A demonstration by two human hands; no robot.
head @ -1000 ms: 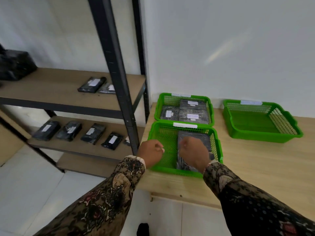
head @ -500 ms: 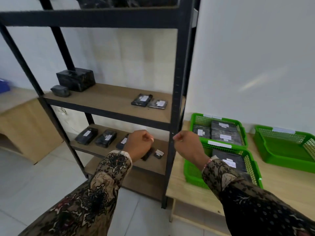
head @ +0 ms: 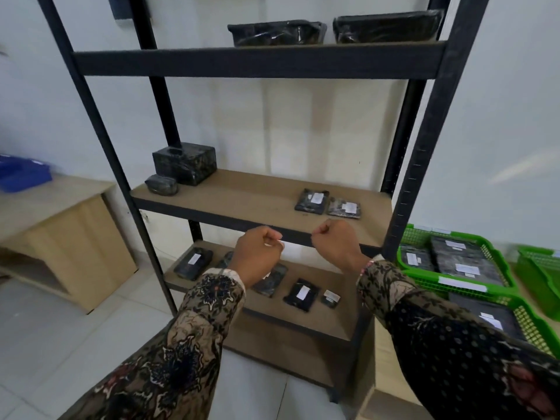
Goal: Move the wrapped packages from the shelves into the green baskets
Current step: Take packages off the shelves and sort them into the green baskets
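Observation:
Black wrapped packages lie on a dark metal shelving unit. Two flat ones rest on the middle shelf's right side, a black box and a small bundle on its left. Two long packages sit on the top shelf, several small ones on the lower shelf. My left hand and my right hand hover as loose fists in front of the middle shelf's edge, holding nothing. Green baskets at right hold packages.
A third green basket shows at the far right on the wooden table. A low wooden cabinet with a blue tray stands at the left. White tiled floor lies below the shelves.
My view has swung left and up from the baskets to the shelving unit. Both fists have come away from the near basket and now hang in front of the middle shelf.

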